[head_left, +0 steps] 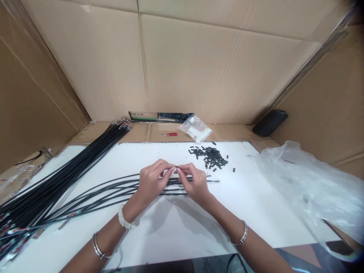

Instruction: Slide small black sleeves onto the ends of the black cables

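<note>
My left hand and my right hand meet over the white table top, thumbs and forefingers pinched together. Between the fingertips is a small dark piece, mostly covered, perhaps a cable end or short tube. Several black cables run from the lower left and pass beneath both hands. Their stripped ends with thin coloured wires show just right of my right hand. Beyond that hand lies a loose pile of short black tubes.
A thick bundle of black cables lies at the left. Behind the pile are a clear plastic bag and a small red-handled tool. A black roll and crumpled plastic sheeting are at the right. Cardboard walls surround the table.
</note>
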Available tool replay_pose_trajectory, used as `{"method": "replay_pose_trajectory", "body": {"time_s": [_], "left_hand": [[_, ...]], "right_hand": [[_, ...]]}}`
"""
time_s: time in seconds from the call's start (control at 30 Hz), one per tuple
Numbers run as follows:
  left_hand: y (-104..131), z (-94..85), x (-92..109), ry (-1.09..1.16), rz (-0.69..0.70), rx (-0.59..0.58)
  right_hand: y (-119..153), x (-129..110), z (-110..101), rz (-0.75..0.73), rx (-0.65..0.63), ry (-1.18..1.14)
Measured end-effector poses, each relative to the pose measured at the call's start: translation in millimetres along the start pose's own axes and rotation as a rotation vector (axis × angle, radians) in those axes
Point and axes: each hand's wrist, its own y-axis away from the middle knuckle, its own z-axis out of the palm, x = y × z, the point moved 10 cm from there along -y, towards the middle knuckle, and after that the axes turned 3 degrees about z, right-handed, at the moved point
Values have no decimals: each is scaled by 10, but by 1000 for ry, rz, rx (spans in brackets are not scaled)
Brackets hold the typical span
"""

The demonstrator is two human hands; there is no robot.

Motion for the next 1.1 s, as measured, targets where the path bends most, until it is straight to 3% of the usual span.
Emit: {"method": "replay_pose_trajectory", "body": {"time_s": [0.3,0.57,0.9,1.1], "left_hand": [[15,-11,14,3,26,34],[-13,46,-59,96,39,-67],[3,217,-287,321,-206,-279],[16,292,-372,379,-314,-432]], "right_hand": [[16,-43,-29,-43,39,23],[-108,68,61,85,-171,-134],[-87,272,244,275,-320,-278],[-101,297,203,277,-294,-269]]}}
